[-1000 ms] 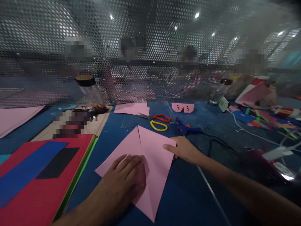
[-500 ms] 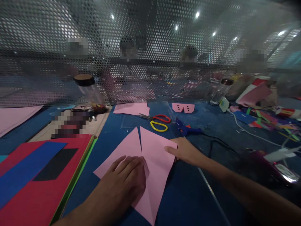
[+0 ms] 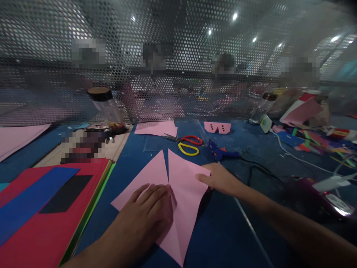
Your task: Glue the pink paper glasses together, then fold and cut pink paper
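Observation:
A pink sheet of paper (image 3: 182, 186), folded into a kite shape with two flaps meeting along a centre line, lies on the blue table (image 3: 223, 230) in front of me. My left hand (image 3: 146, 212) rests flat on its left flap, fingers stretched out and pressing down. My right hand (image 3: 219, 178) holds the right corner of the sheet, thumb on top of the paper and fingers curled at its edge.
Scissors (image 3: 186, 144) with red and yellow handles and a blue glue gun (image 3: 220, 152) lie just beyond the sheet. A stack of red, blue and black card (image 3: 41, 208) sits left. Two jars (image 3: 107, 109), pink pieces and paper scraps (image 3: 315, 139) line the perforated metal screen (image 3: 178, 56).
The right flap has swung slightly outward, so the gap between the two flaps at the top has widened. Both hands stay almost where they were.

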Demonstrator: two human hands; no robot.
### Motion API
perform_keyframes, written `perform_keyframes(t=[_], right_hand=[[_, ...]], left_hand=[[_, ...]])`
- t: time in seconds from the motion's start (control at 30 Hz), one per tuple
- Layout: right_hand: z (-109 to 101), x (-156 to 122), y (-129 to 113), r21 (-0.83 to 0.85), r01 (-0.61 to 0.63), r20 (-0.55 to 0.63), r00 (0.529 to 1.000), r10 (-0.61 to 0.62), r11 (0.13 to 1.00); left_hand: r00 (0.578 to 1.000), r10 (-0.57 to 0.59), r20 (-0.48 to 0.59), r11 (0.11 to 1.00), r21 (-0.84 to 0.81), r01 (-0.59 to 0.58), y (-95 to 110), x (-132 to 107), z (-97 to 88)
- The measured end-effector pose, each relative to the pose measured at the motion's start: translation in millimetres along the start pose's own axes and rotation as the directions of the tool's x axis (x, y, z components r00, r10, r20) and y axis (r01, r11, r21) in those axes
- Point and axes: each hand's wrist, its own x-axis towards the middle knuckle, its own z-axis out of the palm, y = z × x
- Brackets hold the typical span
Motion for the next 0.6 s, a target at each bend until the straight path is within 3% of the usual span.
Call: perform_keyframes(t=[0.13, 0.3, 0.6], right_hand=[[-0.5, -0.2, 0.2, 0.021, -0.012, -0.004, 1.0, 0.012, 1.0], [-0.1, -1.2, 2.5, 0.073, -0.061, 0.039, 0.998, 0.059, 0.995], [-1.6, -3.3, -6.1, -0.024, -0.141, 0.09, 0.986, 0.142, 0.99]], left_hand=[[0.999, 0.009, -0.033, 1.0, 0.008, -0.009, -0.2, -1.6, 0.9], [1.0, 0.015, 0.001, 0.999, 0.038, -0.015, -0.2, -3.5, 2.8], [1.0, -0.009, 0.006, 1.0, -0.004, 0.009, 0.2, -1.9, 3.8]])
